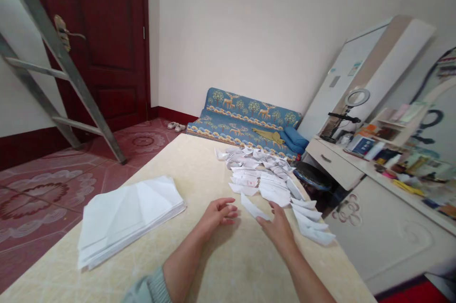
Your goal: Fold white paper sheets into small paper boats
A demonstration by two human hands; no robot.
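Note:
Between the thumb and fingers of my right hand (280,227) is a folded paper boat (253,208), its pointed end aimed up and left. My left hand (218,216) hovers over the table just left of it, fingers curved and apart, holding nothing. Beyond both hands lie rows of folded white paper boats (274,186), some nested tightly together. Several more folded boats (313,224) form a line to the right of my right hand. A stack of white paper sheets (131,217) with crease marks rests on the left part of the table.
The cream table (156,255) ends at the left above a red tiled floor. Past its far edge stands a blue patterned sofa (235,118). A white dresser (377,217) with crowded bottles and boxes is at the right, and a ladder (71,75) leans at the left.

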